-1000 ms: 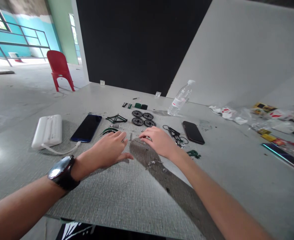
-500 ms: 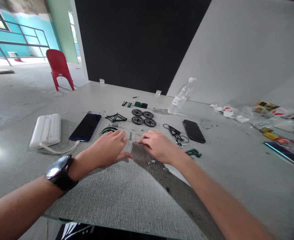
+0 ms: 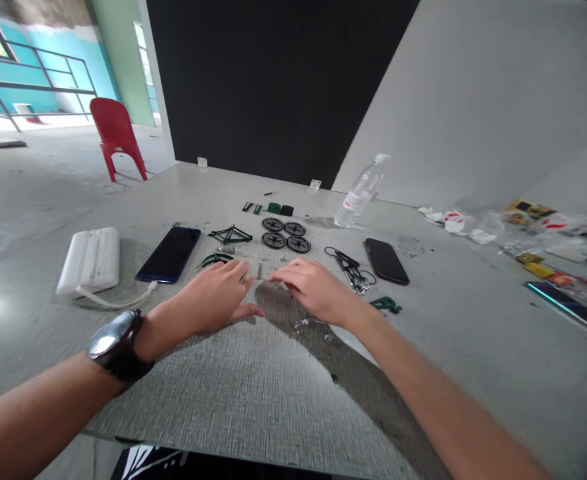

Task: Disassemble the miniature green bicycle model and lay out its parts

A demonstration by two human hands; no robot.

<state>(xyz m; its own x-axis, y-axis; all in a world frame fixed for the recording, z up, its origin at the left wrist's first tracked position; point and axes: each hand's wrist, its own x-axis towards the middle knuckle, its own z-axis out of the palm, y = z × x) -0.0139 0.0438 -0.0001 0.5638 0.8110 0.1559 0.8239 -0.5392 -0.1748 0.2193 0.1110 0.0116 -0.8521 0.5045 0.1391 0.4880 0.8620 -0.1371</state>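
My left hand point(image 3: 218, 290), with a watch point(image 3: 116, 343) on its wrist, rests on the grey table, thumb apart from the fingers and nothing in it. Just beyond its fingers lie curved green parts point(image 3: 216, 259), partly hidden. My right hand point(image 3: 316, 287) hovers over the table with its fingers loosely apart; tiny metal pieces lie under the fingertips, too small to name. Between the hands is a thin metal rod point(image 3: 259, 271). Further back are a small dark green bicycle frame point(image 3: 230, 234) and several black spoked wheels point(image 3: 286, 233).
Left are a white power bank point(image 3: 90, 260) and a cabled phone point(image 3: 169, 255). Right are black parts point(image 3: 350, 269), a green part point(image 3: 386, 304), another phone point(image 3: 386, 261) and a clear bottle point(image 3: 360, 193). Loose metal bits point(image 3: 306, 324) lie by my right wrist. Packaging point(image 3: 548, 233) sits far right.
My right hand's fingers have loosened from a pinch, and the fingertips have shifted slightly left. My left hand stays in place.
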